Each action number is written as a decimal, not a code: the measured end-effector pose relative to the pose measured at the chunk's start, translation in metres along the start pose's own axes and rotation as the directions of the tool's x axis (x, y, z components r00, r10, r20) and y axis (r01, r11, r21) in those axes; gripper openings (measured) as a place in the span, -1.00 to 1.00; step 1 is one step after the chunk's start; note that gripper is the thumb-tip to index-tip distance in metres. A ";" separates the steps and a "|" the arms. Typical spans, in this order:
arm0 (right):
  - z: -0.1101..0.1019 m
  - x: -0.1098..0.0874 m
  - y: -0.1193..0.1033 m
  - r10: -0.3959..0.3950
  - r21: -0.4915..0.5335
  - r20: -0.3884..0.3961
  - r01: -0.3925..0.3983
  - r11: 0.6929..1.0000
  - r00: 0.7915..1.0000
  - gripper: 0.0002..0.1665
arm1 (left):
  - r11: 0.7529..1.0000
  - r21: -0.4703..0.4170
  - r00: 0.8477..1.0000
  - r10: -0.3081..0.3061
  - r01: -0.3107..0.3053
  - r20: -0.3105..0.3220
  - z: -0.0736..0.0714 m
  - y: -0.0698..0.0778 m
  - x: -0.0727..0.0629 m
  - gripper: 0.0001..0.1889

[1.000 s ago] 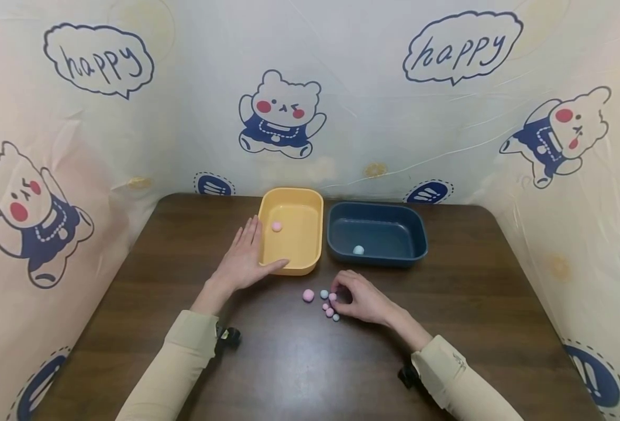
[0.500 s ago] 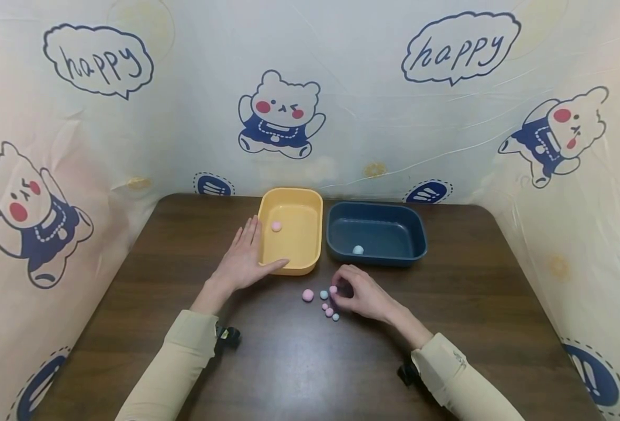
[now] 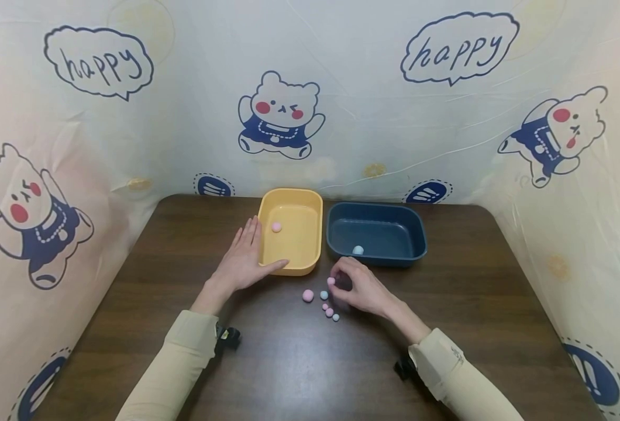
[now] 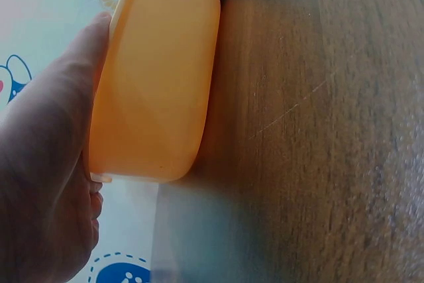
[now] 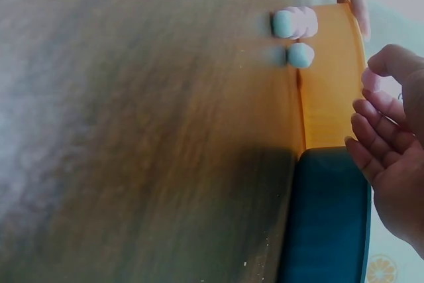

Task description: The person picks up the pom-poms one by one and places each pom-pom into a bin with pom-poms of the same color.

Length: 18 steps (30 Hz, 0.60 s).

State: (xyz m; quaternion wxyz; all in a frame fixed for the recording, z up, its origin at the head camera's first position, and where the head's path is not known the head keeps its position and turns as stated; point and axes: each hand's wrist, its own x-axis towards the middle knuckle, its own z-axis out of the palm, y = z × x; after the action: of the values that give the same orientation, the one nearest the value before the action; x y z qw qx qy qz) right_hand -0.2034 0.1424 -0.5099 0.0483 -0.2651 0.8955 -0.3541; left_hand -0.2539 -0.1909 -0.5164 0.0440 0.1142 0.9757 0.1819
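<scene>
My right hand (image 3: 364, 288) pinches a small pink ball (image 3: 331, 281) between thumb and forefinger, raised in front of the two boxes. The right wrist view also shows the held ball (image 5: 371, 79), with the other fingers loosely bent. My left hand (image 3: 243, 260) rests with straight fingers against the left side of the yellow box (image 3: 290, 271), its thumb along the front rim. A pink ball (image 3: 276, 227) lies inside that box. On the table nearby are a larger pink ball (image 3: 307, 296), a blue ball (image 3: 324, 295) and several smaller pink and blue balls (image 3: 329, 313).
To the right of the yellow box stands a dark blue box (image 3: 377, 261) with a light blue ball (image 3: 358, 250) in it. Both sit near the back of the brown wooden table (image 3: 299, 362). A printed curtain (image 3: 352, 134) hangs behind.
My right hand has lifted the small pink ball away from the group and moved it slightly toward the boxes. The left hand has stayed in place on the yellow box.
</scene>
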 end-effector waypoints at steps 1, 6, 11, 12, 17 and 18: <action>0.000 0.001 -0.001 0.001 0.003 -0.005 -0.001 1.000 1.000 -0.81 | 1.000 0.001 1.000 -0.001 0.001 0.001 0.000 0.000 0.000 0.45; -0.002 0.003 -0.002 -0.008 0.019 -0.027 0.008 1.000 1.000 -0.81 | 1.000 0.004 1.000 -0.002 0.002 0.005 0.000 0.000 0.000 0.46; -0.003 0.006 -0.003 -0.040 -0.015 -0.059 0.039 0.999 0.997 -0.86 | 1.000 0.003 1.000 0.000 0.000 0.007 0.000 0.001 0.000 0.45; -0.003 0.006 -0.003 -0.044 -0.021 -0.064 0.043 0.999 0.997 -0.87 | 1.000 0.001 1.000 -0.001 0.001 0.008 -0.001 0.002 0.000 0.45; -0.002 0.011 -0.005 -0.048 -0.056 -0.085 0.043 0.997 0.995 -0.89 | 1.000 0.000 1.000 -0.003 0.003 0.006 -0.001 0.002 -0.001 0.45; -0.002 0.012 -0.005 -0.048 -0.062 -0.090 0.042 0.997 0.995 -0.89 | 1.000 0.000 1.000 -0.003 0.003 0.006 -0.001 0.002 -0.001 0.45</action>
State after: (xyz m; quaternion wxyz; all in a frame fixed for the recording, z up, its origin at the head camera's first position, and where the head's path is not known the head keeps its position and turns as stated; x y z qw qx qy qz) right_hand -0.2122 0.1342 -0.5036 -0.0087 -0.2700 0.9009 -0.3398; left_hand -0.2524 -0.1899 -0.5145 0.0471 0.1131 0.9757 0.1816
